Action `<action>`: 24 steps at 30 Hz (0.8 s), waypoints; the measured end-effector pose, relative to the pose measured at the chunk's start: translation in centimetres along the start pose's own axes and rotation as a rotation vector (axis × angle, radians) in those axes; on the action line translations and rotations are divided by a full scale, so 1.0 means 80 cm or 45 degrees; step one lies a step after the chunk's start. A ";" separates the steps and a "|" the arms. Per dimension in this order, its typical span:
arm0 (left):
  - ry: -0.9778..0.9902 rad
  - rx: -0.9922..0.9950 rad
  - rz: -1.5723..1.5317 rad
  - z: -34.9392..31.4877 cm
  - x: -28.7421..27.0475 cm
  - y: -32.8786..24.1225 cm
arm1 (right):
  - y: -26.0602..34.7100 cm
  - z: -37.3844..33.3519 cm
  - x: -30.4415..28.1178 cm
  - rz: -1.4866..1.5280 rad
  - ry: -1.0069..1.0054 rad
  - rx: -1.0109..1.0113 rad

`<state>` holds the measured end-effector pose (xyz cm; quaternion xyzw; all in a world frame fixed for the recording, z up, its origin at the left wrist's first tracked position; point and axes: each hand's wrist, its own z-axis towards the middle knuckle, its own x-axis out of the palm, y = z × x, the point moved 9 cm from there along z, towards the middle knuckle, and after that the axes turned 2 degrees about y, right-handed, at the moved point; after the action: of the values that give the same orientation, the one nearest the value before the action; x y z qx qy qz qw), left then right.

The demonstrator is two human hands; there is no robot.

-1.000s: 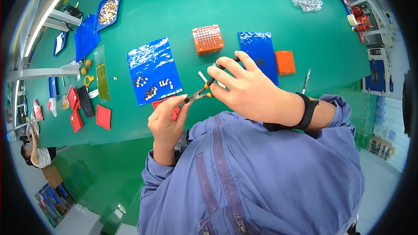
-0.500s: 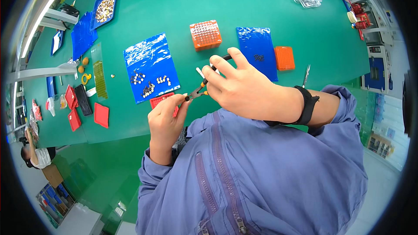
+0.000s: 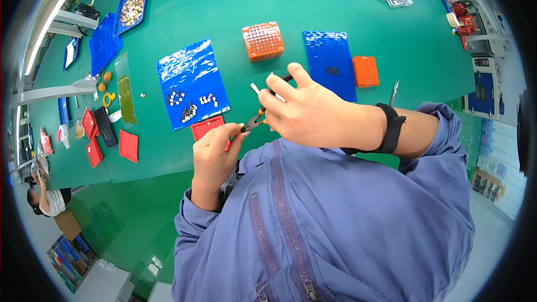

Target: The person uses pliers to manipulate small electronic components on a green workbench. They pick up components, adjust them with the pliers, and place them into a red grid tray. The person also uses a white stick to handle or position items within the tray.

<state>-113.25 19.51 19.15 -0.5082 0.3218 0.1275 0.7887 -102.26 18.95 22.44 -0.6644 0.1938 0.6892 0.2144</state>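
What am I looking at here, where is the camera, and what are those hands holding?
This is one wide fisheye view from a camera on a person's head, looking down, so straight edges bend. No machine: two bare hands. The right hand grips small pliers with orange-and-black handles. The left hand pinches something tiny at the pliers' tip, too small to identify. Below is a green table with a blue sheet carrying small parts, a red tray, an orange box and a second blue sheet. The blue fabric is the person's jacket.
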 end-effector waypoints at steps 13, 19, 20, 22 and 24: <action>0.079 -0.126 -0.118 -0.006 0.002 0.016 | 0.003 -0.001 0.001 -0.015 -0.190 0.013; 0.017 -0.055 -0.132 -0.008 -0.003 0.012 | -0.001 -0.003 0.003 0.087 -0.076 0.063; 0.011 -0.044 -0.119 -0.008 -0.004 0.011 | -0.001 -0.003 0.002 0.089 -0.078 0.062; -0.001 -0.021 -0.092 -0.008 -0.006 0.008 | -0.001 -0.003 0.000 0.088 -0.088 0.063; -0.001 -0.004 -0.073 -0.007 -0.006 0.005 | 0.000 -0.003 -0.001 0.079 -0.100 0.069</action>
<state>-114.07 19.24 19.00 -0.5183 0.3065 0.1054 0.7914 -102.07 18.80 22.48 -0.6243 0.2243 0.7157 0.2182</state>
